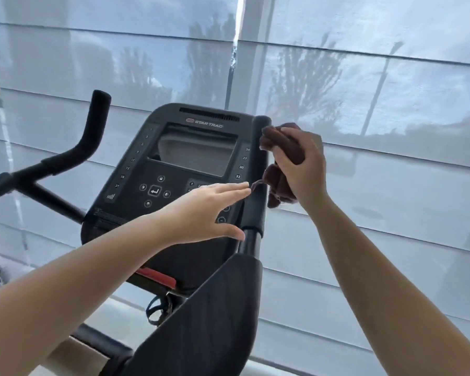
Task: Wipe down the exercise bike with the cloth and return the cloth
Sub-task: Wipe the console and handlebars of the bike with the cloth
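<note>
The console (185,169) sits in the middle of the bike, with one handlebar (91,126) standing up to its left and the other handlebar (257,180) standing up just to its right. The right hand (300,164) is just to the right of that right bar and has the cloth (281,158) bunched up in it, right beside the bar. The left hand (204,210) is flat in front of the console, with its fingertips (244,187) at the right bar, and the window blinds (364,77) are behind it all.
</note>
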`<state>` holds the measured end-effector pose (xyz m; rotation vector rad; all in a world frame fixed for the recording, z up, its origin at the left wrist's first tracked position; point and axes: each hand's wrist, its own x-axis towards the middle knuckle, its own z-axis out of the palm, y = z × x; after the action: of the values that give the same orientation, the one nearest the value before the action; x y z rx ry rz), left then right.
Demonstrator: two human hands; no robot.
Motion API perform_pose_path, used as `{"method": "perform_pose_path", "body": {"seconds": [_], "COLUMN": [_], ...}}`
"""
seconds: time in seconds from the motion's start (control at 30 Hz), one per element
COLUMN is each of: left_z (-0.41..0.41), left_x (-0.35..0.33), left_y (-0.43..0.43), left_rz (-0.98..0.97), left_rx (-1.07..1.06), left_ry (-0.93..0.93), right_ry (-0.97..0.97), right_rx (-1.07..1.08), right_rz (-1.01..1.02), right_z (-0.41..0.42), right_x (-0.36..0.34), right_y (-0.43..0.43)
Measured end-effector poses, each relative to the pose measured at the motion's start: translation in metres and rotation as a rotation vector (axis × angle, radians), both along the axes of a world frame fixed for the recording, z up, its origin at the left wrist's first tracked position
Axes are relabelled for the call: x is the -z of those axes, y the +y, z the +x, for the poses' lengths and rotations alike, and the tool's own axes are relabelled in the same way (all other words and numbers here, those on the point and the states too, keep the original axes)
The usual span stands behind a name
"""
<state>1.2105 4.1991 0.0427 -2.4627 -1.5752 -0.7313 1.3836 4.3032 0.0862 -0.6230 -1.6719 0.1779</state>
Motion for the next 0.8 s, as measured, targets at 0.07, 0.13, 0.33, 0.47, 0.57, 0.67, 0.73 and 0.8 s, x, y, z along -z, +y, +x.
{"method": "perform_pose_path", "body": {"seconds": [0.07, 0.13, 0.33, 0.47, 0.57, 0.67, 0.73, 0.8], "left_z": [0.000, 0.000, -0.001, 0.001, 0.001, 0.003, 0.003, 0.004], "left_x": [0.003, 0.008, 0.023, 0.027, 0.030, 0.031, 0.029, 0.029], "left_y": [0.016, 0.027, 0.040, 0.042, 0.041, 0.041, 0.041, 0.040], "left_rz": [-0.034, -0.081, -0.104, -0.136, -0.163, -0.182, -0.202, -0.206], "left_rx": [0.018, 0.037, 0.116, 0.116, 0.135, 0.149, 0.165, 0.178], "left_ry": [0.015, -0.032, -0.350, -0.476, -0.603, -0.665, -0.700, -0.715], "right_ry": [-0.084, -0.102, -0.084, 0.024, 0.145, 0.062, -0.009, -0.005], "right_rx": [-0.024, -0.077, -0.279, -0.133, -0.112, -0.174, -0.227, -0.317], "right_rz": [-0.015, -0.066, -0.152, -0.016, 0.016, -0.036, -0.085, -0.147], "right_z": [-0.008, -0.009, 0.019, -0.008, -0.025, -0.014, 0.003, 0.014], "right_x": [-0.001, 0.018, 0.095, 0.045, 0.005, 0.030, 0.071, 0.100], "right_y": [0.015, 0.018, 0.000, 0.024, 0.041, 0.032, 0.014, -0.003]}}
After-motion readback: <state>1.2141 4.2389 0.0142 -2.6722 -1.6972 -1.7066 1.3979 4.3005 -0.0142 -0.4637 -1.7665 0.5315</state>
